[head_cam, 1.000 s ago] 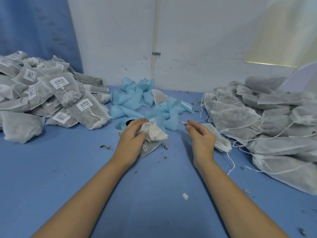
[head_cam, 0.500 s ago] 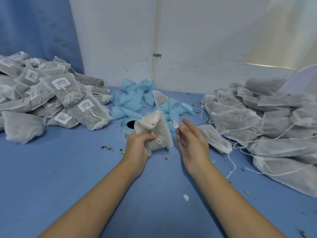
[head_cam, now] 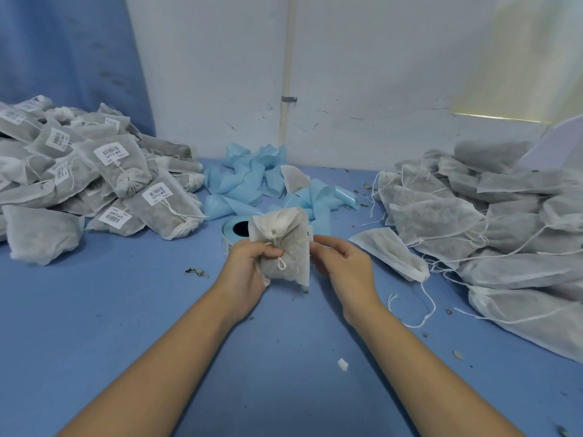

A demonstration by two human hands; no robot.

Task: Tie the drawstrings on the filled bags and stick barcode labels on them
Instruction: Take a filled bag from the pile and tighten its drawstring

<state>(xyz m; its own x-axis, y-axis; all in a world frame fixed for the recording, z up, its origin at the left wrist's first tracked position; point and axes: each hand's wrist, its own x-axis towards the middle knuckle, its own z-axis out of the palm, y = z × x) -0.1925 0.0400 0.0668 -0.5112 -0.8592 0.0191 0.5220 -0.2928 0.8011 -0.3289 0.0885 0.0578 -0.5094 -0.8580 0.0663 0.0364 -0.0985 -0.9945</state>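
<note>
Progress: a pile of tied, labelled bags (head_cam: 104,184) sits left of the label roll (head_cam: 235,230). A pile of untied bags (head_cam: 473,222) sits right of it, strings loose, so lots left.

Current bag (head_cam: 288,247) is held up just in front of the roll, off the worktop (head_cam: 126,310). Neck cinched, drawstring knot (head_cam: 279,263) done, no label on the face shown.

L hand (head_cam: 249,266) fingers clamp its lower left. R hand (head_cam: 344,263) fingers are curled at its right edge by a barcode label (head_cam: 309,232) sliver; pinching or pressing, can't tell.

Illegible print on barcode labels (head_cam: 111,153)
</note>
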